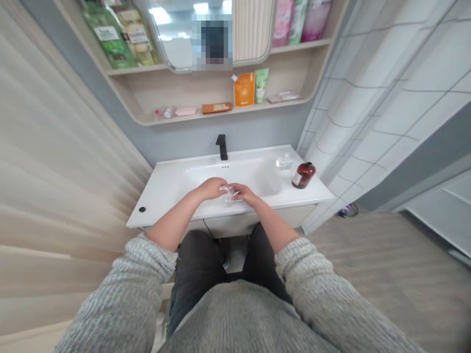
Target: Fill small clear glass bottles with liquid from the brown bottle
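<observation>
Both hands meet over the near side of the white sink [243, 169]. My right hand [243, 192] is closed around a small clear container [231, 196], see-through and partly hidden by the fingers. My left hand [213, 188] is closed at the container's upper left, its fingertips on a small white piece [222, 188]. Whether that piece is joined to the container I cannot tell. To the right on the counter stands a brown bottle [303, 175] with a pale label. Behind it, nearer the wall, is a clear bottle [284, 162].
A black faucet [222, 147] rises at the back of the sink. Above it hangs a shelf [176, 117] with an orange pouch [244, 89], a green tube [261, 85] and other toiletries. A black round disc [142, 209] sits on the counter's left end. A curtain [55, 171] borders the left.
</observation>
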The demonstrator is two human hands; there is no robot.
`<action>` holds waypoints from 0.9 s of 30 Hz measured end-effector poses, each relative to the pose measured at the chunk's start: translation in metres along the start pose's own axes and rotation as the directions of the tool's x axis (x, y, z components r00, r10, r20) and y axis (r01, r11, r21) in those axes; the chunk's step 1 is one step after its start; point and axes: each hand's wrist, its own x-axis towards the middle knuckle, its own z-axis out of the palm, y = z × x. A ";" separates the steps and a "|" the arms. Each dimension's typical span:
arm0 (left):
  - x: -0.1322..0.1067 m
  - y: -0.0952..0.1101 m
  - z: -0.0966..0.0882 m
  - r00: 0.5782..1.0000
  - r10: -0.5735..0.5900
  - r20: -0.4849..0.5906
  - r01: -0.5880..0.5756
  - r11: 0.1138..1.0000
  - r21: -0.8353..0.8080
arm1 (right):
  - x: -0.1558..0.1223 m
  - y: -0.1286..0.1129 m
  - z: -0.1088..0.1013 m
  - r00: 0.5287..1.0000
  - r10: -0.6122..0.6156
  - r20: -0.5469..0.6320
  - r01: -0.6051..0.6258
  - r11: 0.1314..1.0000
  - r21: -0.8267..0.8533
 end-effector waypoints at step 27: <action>-0.093 -0.140 0.010 0.515 -0.794 -0.322 0.594 0.602 -0.535 | -0.003 -0.002 0.002 0.988 0.053 -0.145 -0.065 0.994 -0.084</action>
